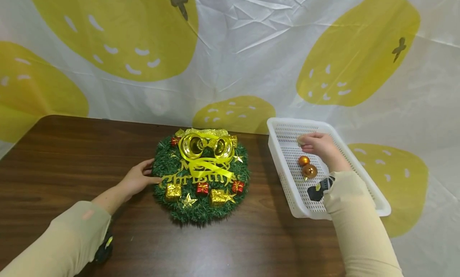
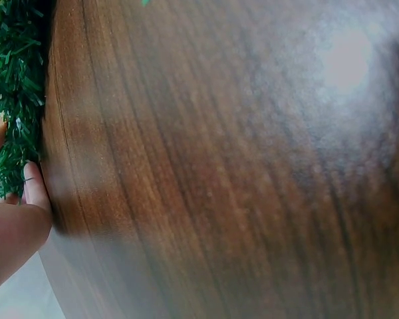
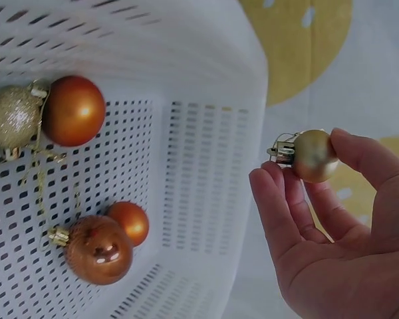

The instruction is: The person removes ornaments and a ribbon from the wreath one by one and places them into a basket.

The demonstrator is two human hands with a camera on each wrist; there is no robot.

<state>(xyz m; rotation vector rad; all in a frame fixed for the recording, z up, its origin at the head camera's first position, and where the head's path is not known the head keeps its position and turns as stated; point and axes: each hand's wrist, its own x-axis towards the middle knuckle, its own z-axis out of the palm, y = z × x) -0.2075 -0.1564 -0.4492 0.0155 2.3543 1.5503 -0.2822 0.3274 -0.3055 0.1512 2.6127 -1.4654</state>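
A green tinsel wreath [image 1: 195,215] lies on the brown table with gold bells [image 1: 194,145], a yellow ribbon, small gift boxes, stars and gold "Merry Christmas" lettering. My left hand [image 1: 138,177] grips its left edge, thumb over the top and fingers at the side; some fingertips are hidden in the tinsel. Over the far part of a white basket [image 1: 284,181], my right hand [image 1: 321,147] pinches a small matte gold bauble [image 3: 314,156] with a metallic cap. In the right wrist view, the bauble sits between thumb and fingers, beside the basket's end wall.
Inside the basket lie a shiny copper bauble [image 3: 100,249], orange baubles [image 3: 73,109] and a glittery gold bauble [image 3: 14,116] with gold strings. The basket stands at the table's right side. A white cloth [image 1: 230,69] with yellow fruit prints hangs behind the table [image 1: 72,157].
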